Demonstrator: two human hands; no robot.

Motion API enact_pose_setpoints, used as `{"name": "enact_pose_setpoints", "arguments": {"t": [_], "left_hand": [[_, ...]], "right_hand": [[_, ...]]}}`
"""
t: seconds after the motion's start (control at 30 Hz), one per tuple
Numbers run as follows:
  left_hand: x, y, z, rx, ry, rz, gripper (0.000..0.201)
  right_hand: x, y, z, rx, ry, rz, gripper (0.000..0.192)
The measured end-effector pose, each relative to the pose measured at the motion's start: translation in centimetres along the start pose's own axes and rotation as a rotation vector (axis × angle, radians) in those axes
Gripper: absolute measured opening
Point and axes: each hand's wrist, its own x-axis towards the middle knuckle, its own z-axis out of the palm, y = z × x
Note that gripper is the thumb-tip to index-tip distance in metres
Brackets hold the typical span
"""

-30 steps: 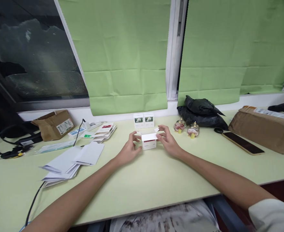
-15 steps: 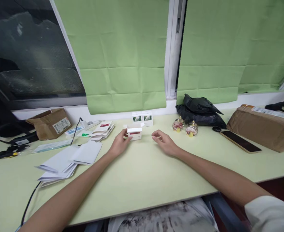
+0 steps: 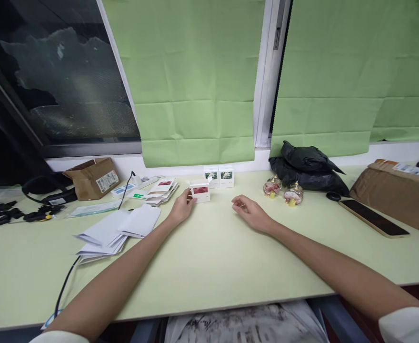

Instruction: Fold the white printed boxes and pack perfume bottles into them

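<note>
My left hand [image 3: 183,206] grips the left side of a small white box [image 3: 200,192] with a red picture on its front. White flaps stick up at the box's top, and it appears to stand on the table. Just behind it, two white boxes [image 3: 226,176] with green-and-white pictures are side by side. To the right, my right hand [image 3: 252,213] rests by the tabletop, fingers loosely curled and apart, holding nothing. Beyond that hand are two ornate glass bottles, one pinkish bottle [image 3: 273,186] and a second bottle [image 3: 294,194], each with a yellow tag.
Folded white cardboard pieces [image 3: 138,221] and a stack of flat printed cartons [image 3: 162,192] lie left of my left hand. A brown box [image 3: 93,179] is behind them. At right are a black plastic bag [image 3: 305,166], a phone [image 3: 374,218] and a large parcel [image 3: 398,195].
The view has swung left, so things sit further right. The small box, earlier tipped with its top flap facing me, now shows its red-pictured front upright, still in my left hand.
</note>
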Motion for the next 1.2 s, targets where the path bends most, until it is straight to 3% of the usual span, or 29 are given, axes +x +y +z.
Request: {"name": "enact_pose_setpoints", "arguments": {"t": [0.23, 0.33, 0.47, 0.53, 0.63, 0.8, 0.9, 1.2], "left_hand": [[0.3, -0.8, 0.1, 0.073, -0.028, -0.016, 0.068], [0.5, -0.7, -1.8, 0.164, 0.010, -0.023, 0.073], [0.5, -0.6, -5.6, 0.341, 0.175, -0.021, 0.061], [0.3, -1.2, -6.8, 0.604, 0.253, -0.074, 0.062], [0.0, -2.9, -7.1, 0.831, 0.203, -0.199, 0.075], [0.1, -4.6, -6.6, 0.903, 0.049, -0.349, 0.070], [0.2, -4.3, -6.8, 0.930, 0.045, -0.309, 0.061], [0.3, -2.7, -7.6, 0.868, 0.179, -0.110, 0.042]], "right_hand": [[-0.1, 0.2, 0.0, -0.005, -0.047, -0.016, 0.026], [-0.1, 0.5, -0.1, -0.004, -0.058, -0.016, 0.027], [-0.1, 1.0, 0.0, -0.031, -0.064, -0.034, 0.027], [-0.1, 1.3, 0.0, -0.043, -0.065, -0.045, 0.027], [0.0, 1.5, 0.0, -0.053, -0.068, -0.058, 0.029], [-0.1, 1.6, -0.1, -0.066, -0.091, -0.062, 0.031], [0.0, 1.7, -0.1, -0.066, -0.101, -0.061, 0.032], [-0.1, 1.7, -0.1, -0.041, -0.102, -0.062, 0.033]]}}
